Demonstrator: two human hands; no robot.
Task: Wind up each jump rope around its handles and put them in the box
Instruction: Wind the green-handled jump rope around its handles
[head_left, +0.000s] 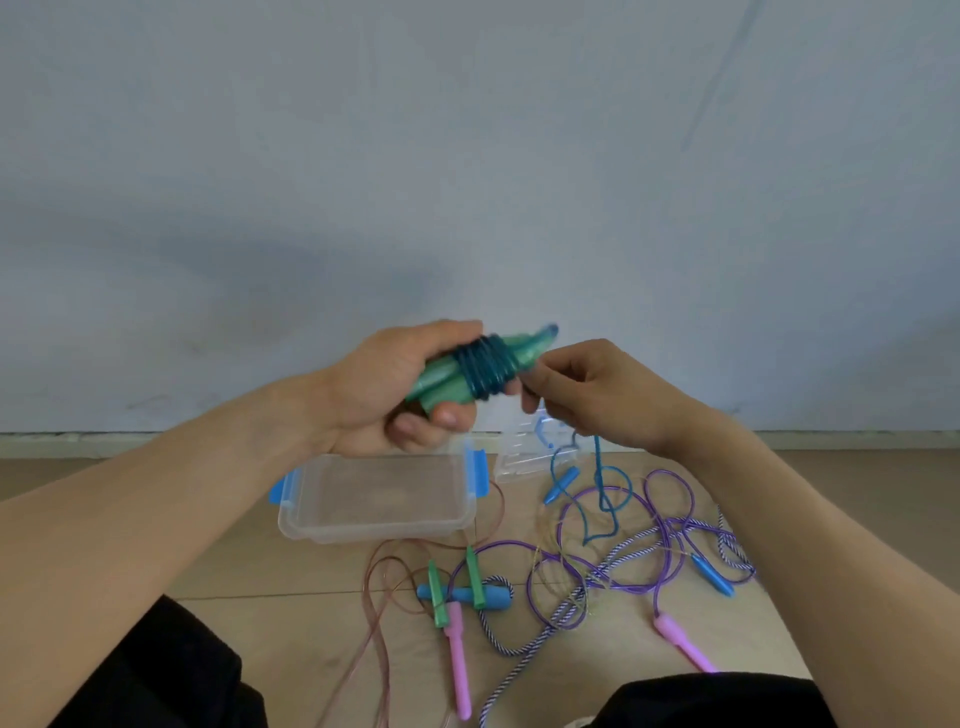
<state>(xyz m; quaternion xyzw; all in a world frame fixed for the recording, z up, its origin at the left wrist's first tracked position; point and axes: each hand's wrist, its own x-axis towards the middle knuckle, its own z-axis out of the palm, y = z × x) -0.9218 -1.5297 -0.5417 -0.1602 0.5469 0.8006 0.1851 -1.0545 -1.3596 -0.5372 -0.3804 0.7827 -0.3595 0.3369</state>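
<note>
My left hand (384, 387) grips a pair of green handles (519, 351) held side by side, with several turns of blue rope (485, 371) wound round their middle. My right hand (582, 387) pinches the free length of that blue rope just right of the coil. The loose blue rope (605, 499) hangs down from it to the floor. Below my hands stands the clear plastic box (298, 522) with blue clips, open and with nothing inside.
The box's clear lid (511, 462) lies on the floor by the wall. Tangled on the floor lie a purple rope (670, 525) with pink handles (460, 660), a striped rope with a blue handle (496, 597), a brownish clear rope with green handles (475, 577). My dark-clothed knees fill the bottom corners.
</note>
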